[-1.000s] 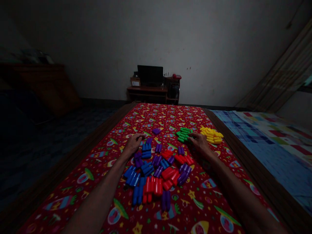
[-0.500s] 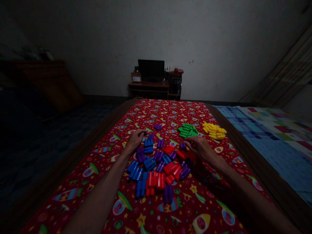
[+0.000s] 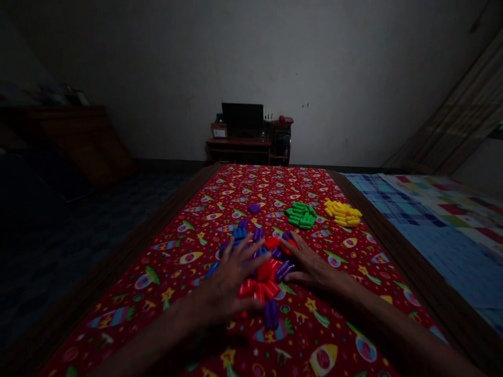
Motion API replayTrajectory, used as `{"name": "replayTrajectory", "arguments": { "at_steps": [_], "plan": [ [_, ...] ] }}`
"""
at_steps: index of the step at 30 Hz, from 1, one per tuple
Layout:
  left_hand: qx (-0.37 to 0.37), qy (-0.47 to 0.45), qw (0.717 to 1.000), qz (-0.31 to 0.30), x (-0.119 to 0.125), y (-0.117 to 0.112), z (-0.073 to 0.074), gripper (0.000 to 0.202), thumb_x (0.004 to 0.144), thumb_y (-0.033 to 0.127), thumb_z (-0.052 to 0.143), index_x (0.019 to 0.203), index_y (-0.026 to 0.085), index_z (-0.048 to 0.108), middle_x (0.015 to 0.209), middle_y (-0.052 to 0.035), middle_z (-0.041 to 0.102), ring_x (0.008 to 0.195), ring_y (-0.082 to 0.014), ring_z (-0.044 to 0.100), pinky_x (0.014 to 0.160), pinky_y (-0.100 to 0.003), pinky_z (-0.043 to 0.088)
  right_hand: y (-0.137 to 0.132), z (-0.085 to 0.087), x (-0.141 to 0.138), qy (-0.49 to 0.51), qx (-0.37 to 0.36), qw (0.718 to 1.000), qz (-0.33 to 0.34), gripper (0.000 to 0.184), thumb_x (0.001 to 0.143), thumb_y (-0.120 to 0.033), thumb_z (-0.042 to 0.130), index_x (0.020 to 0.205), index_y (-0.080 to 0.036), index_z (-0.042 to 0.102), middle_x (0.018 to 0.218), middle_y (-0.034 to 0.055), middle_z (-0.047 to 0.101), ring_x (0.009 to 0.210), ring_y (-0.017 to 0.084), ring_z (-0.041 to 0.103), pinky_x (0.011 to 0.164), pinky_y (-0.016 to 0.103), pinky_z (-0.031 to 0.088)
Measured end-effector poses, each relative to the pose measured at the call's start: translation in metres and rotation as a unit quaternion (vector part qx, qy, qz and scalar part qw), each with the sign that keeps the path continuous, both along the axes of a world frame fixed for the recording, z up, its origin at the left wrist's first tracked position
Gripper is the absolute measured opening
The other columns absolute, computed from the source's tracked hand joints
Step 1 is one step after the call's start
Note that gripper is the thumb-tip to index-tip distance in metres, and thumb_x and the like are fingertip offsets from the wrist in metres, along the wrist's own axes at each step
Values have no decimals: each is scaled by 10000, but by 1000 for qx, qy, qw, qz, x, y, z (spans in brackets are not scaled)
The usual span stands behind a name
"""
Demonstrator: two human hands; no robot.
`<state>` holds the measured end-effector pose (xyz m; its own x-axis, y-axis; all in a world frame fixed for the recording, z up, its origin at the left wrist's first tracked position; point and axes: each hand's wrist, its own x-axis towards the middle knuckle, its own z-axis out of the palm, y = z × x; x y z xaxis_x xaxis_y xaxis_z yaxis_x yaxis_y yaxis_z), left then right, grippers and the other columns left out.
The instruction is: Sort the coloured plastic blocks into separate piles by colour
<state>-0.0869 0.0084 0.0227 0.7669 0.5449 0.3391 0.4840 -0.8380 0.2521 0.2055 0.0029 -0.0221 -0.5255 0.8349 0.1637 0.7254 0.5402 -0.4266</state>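
On a red patterned cloth [image 3: 196, 335] lies a mixed heap of small plastic pieces, each like short tubes joined side by side. Spread fingers of my left hand [image 3: 231, 277] reach over the heap's left side, hiding many blue pieces [image 3: 240, 232]; whether they touch is unclear. At the right edge, my right hand [image 3: 314, 264] is open, its fingers against red pieces [image 3: 268, 269] and purple pieces [image 3: 285, 269]. One purple piece [image 3: 271, 314] lies at the near side, and another purple piece [image 3: 254, 208] sits apart at the far side.
Beyond my right hand are a pile of green pieces [image 3: 301, 215] and a pile of yellow pieces [image 3: 342, 213]. A low desk [image 3: 239, 142] with a monitor [image 3: 242, 119] stands by the wall. Checkered bedding [image 3: 404, 220] lies to the right, a wooden cabinet [image 3: 78, 141] left.
My left hand has moved right and nearer, from the cloth beside the heap to over it, fingers spreading. My right hand has come slightly left and nearer, against the heap's edge.
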Motion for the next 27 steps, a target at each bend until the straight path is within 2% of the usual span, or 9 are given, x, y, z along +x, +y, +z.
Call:
{"name": "replayTrajectory", "arguments": {
  "at_steps": [3, 5, 8, 11, 15, 17, 19, 23, 27],
  "plan": [
    [66, 94, 990, -80, 7, -44, -8, 664, 834, 529, 597, 1439, 414, 350, 1519, -11, 383, 1449, -309, 203, 1168, -595, 124, 17, 0, -19, 19, 21, 1000, 3, 817, 857, -495, 590, 1526, -260, 184, 1592, 198, 58, 1460, 336, 80, 1108, 545, 293],
    [95, 103, 988, -63, 12, -43, -16, 561, 887, 415, 565, 1421, 381, 396, 1504, -16, 408, 1441, -275, 234, 1183, -568, 83, 28, -2, -29, 34, 39, 999, 6, 799, 865, -464, 593, 1525, -263, 190, 1591, 196, 79, 1459, 336, 99, 1099, 556, 300],
    [104, 92, 990, -20, 17, -13, -27, 435, 934, 325, 493, 1369, 336, 473, 1527, -31, 369, 1440, -263, 233, 1179, -575, 12, 40, -4, -36, 81, 68, 994, -7, 727, 884, -424, 575, 1510, -247, 250, 1573, 191, 184, 1451, 313, 169, 1098, 545, 309],
    [87, 62, 994, -6, 21, 20, -31, 449, 939, 344, 484, 1386, 323, 453, 1544, -54, 333, 1441, -285, 220, 1169, -594, 40, 41, -3, -31, 160, 103, 981, -46, 557, 908, -377, 540, 1435, -248, 412, 1462, 152, 437, 1374, 274, 370, 1073, 501, 368],
    [15, -43, 999, 21, 25, 53, -29, 485, 976, 371, 373, 1455, 306, 338, 1553, -75, 308, 1425, -262, 268, 1166, -544, 176, 32, 1, -17, 218, 121, 964, -94, 316, 927, -318, 494, 1190, -206, 630, 1124, 115, 687, 1034, 226, 643, 892, 397, 513],
    [-13, -129, 989, 74, 29, 75, -25, 476, 991, 329, 274, 1460, 261, 322, 1521, -88, 362, 1406, -228, 313, 1158, -481, 245, 27, 1, -16, 204, 124, 967, -93, 251, 928, -300, 493, 1069, -189, 668, 983, 98, 712, 895, 204, 667, 802, 354, 532],
    [-21, -176, 975, 131, 36, 105, -19, 479, 979, 297, 263, 1445, 220, 341, 1479, -96, 419, 1389, -213, 343, 1152, -444, 271, 25, -1, -21, 167, 142, 973, -70, 217, 922, -275, 509, 1036, -185, 669, 983, 101, 702, 892, 202, 653, 791, 345, 525],
    [-49, -97, 974, 201, 53, 167, -17, 463, 899, 307, 428, 1336, 161, 473, 1422, -149, 472, 1367, -283, 363, 1130, -496, 265, 24, -2, -39, 59, 186, 980, -33, 251, 909, -243, 534, 1137, -193, 627, 1192, 131, 620, 1090, 238, 560, 924, 407, 464],
    [-93, -20, 975, 201, 63, 192, -25, 328, 771, 322, 594, 1073, 208, 650, 1221, -125, 610, 1209, -314, 521, 1023, -462, 403, 25, 4, -49, -9, 161, 986, -45, 204, 935, -275, 506, 1062, -174, 630, 1111, 123, 620, 1014, 221, 540, 900, 377, 440]
  ]
}}
